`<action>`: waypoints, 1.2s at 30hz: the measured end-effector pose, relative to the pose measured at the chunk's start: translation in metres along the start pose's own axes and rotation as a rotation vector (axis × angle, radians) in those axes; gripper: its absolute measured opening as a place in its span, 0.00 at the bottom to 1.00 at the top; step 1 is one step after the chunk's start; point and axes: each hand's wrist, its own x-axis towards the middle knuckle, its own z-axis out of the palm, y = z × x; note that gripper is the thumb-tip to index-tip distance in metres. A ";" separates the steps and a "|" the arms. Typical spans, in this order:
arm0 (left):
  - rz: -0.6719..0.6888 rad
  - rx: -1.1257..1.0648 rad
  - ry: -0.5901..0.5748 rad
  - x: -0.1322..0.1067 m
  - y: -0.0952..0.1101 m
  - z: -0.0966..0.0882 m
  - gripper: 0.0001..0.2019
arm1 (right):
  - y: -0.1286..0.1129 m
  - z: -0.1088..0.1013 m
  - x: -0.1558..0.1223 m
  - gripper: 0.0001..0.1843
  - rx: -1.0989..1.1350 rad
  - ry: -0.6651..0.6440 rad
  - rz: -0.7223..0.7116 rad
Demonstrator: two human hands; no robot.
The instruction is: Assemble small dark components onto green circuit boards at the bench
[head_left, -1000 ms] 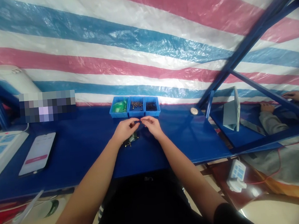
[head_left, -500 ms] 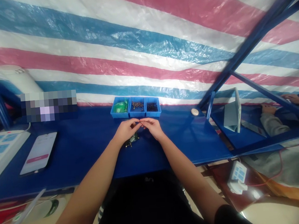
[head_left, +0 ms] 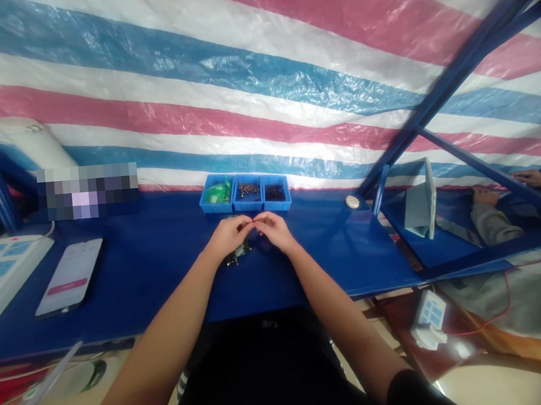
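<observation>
Fingertips (head_left: 247, 225) of the bare left hand (head_left: 229, 236) and bare right hand (head_left: 275, 232) meet in a pinch, gripping something too tiny to tell, just above a small green-and-metal cluster (head_left: 238, 254), with the blue plastic three-compartment tray (head_left: 247, 209) kept within easy reach.

Pinched speck (head_left: 253, 224), too small to tell

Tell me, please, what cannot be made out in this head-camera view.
Head view:
- Anything between the fingertips: too small.
- Dark cluster of small parts: partly hidden by the left hand.
- Contents of the blue parts bins: too small.
- Bench's far left: covered by a pixelated patch.
</observation>
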 end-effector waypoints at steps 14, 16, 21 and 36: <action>0.004 0.025 -0.006 -0.001 -0.003 0.001 0.13 | 0.003 0.000 0.000 0.15 -0.047 0.038 -0.059; 0.007 0.020 -0.018 0.000 -0.001 0.002 0.13 | 0.003 0.000 0.000 0.15 -0.035 0.041 -0.043; -0.002 0.027 -0.031 0.001 0.004 -0.002 0.15 | 0.002 -0.001 0.000 0.16 -0.023 0.037 -0.058; -0.025 0.028 0.025 -0.002 0.005 -0.004 0.16 | -0.002 -0.001 0.000 0.19 0.017 0.051 -0.016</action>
